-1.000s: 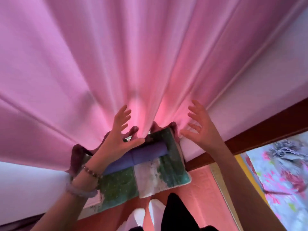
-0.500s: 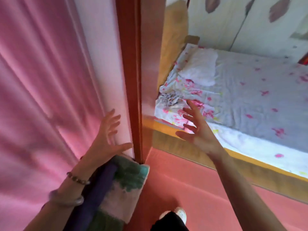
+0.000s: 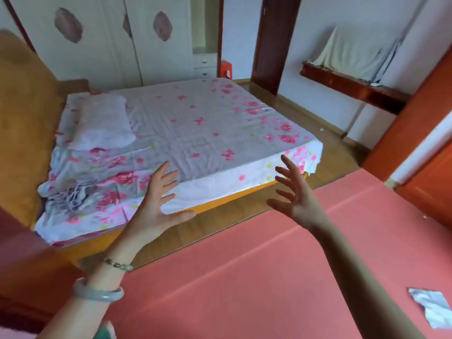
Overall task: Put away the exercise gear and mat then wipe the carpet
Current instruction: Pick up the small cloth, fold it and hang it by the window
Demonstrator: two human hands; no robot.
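Both my hands are raised in front of me with fingers spread and nothing in them. My left hand hovers over the near edge of the bed. My right hand is at the bed's near right corner. A red carpet covers the floor below my arms. A grey-white cloth lies on the carpet at the lower right. A small green and white corner of the folded mat shows at the bottom edge; the purple roll is out of view.
A bed with a pink-flowered sheet and a white pillow fills the middle. White wardrobe doors stand behind it. A doorway opens at the back, with a wooden shelf on the right wall. Wooden floor lies between bed and carpet.
My view has swung right, from the pink curtain and the folded mat with the purple roll to the bed and carpet. Both hands stay raised, open and empty.
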